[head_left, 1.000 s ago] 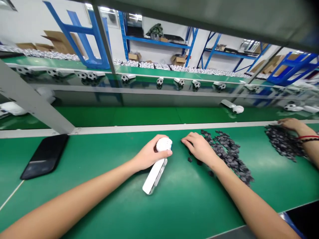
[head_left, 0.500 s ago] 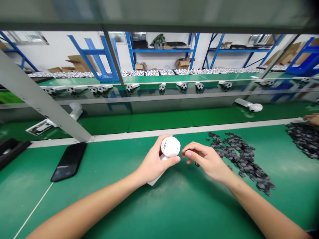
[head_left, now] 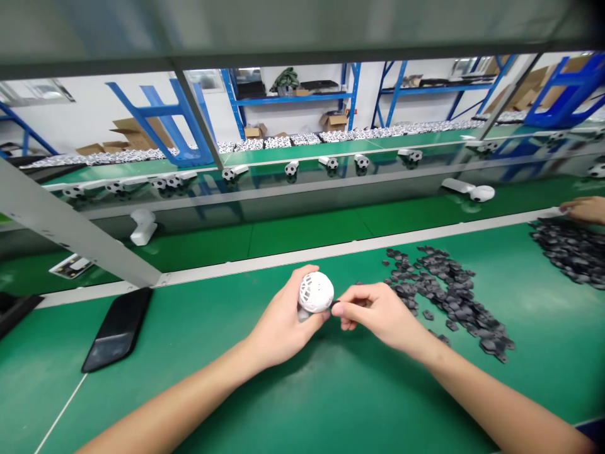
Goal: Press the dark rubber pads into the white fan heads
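Observation:
My left hand [head_left: 283, 321] is closed around a white handheld device [head_left: 315, 293] whose round ball-shaped head has cut-out holes; it is held up above the green mat. My right hand [head_left: 375, 310] pinches a small dark piece [head_left: 336, 307] between thumb and fingers, right against the side of the white head. A heap of the same small dark pieces [head_left: 449, 296] lies on the mat just right of my right hand.
A black phone [head_left: 118, 328] lies face up at the left of the green mat [head_left: 302, 391]. Another person's hand [head_left: 583, 208] rests by a second heap of dark pieces [head_left: 570, 249] at far right. Beyond the white rail, a conveyor [head_left: 302, 227] carries white devices [head_left: 142, 226].
My left hand lifted the white device off the mat and turned its head up. My right hand left the heap with one dark piece and brought it to the head.

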A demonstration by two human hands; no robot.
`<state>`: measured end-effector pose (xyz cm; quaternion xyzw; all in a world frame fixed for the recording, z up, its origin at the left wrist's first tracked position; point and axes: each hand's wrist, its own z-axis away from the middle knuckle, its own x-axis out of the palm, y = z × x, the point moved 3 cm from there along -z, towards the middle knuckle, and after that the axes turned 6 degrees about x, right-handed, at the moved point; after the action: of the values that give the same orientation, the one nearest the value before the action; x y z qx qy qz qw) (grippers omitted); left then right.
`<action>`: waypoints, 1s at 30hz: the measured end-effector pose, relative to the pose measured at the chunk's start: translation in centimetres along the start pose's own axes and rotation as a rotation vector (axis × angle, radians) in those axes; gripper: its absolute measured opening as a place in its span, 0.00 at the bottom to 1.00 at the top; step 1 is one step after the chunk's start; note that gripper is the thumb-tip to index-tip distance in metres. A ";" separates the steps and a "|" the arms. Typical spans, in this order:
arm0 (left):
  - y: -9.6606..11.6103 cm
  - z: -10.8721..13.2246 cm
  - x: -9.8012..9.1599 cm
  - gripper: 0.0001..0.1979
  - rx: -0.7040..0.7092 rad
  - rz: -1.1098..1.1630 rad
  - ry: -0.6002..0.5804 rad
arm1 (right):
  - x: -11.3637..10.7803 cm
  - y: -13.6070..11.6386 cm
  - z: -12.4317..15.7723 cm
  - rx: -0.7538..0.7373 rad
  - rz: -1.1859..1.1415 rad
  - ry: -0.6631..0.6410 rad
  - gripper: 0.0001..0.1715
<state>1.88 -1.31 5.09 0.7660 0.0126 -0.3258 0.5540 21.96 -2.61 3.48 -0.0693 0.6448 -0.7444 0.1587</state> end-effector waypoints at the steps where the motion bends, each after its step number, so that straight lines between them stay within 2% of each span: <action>1: 0.1 0.1 0.2 0.33 -0.002 -0.008 -0.008 | 0.2 0.1 0.0 -0.009 0.008 0.017 0.16; 5: 0.3 0.4 0.6 0.34 -0.002 -0.017 -0.021 | 0.7 0.2 0.0 -0.045 0.070 0.093 0.18; 10: 0.2 0.2 0.7 0.44 -0.042 -0.034 0.014 | 1.1 0.2 0.1 -0.117 0.163 0.199 0.18; 15: 0.1 -0.6 0.7 0.38 -0.058 -0.046 -0.006 | 1.2 0.9 -0.4 -0.134 0.275 0.225 0.18; 17: 0.2 -0.8 0.6 0.37 -0.047 -0.029 -0.045 | 1.0 0.9 -0.5 -0.204 0.349 0.203 0.20; 19: 0.3 -1.0 0.4 0.34 -0.031 -0.013 -0.093 | 0.6 0.5 -0.6 -0.306 0.415 0.117 0.21; 21: 0.4 -1.2 0.1 0.29 -0.023 -0.011 -0.128 | -0.3 -0.1 -0.6 -0.363 0.447 -0.001 0.22; 23: 0.5 -1.3 -0.4 0.24 -0.027 -0.027 -0.141 | -2.1 -0.7 -0.7 -0.337 0.447 -0.027 0.23; 25: 0.3 -1.5 -0.9 0.21 -0.038 -0.010 -0.151 | -4.6 -1.1 -0.8 -0.264 0.504 0.064 0.23; 27: 0.1 -1.6 -1.2 0.21 -0.052 0.076 -0.156 | -7.0 -1.1 -1.1 -0.173 0.660 0.178 0.22; 30: -0.3 -1.6 -1.7 0.21 -0.079 0.213 -0.134 | -9.1 -0.4 -1.6 -0.085 0.888 0.198 0.17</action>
<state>1.23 0.75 6.00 0.7171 -0.0930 -0.3147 0.6149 29.95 1.87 4.58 0.2790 0.6542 -0.5800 0.3972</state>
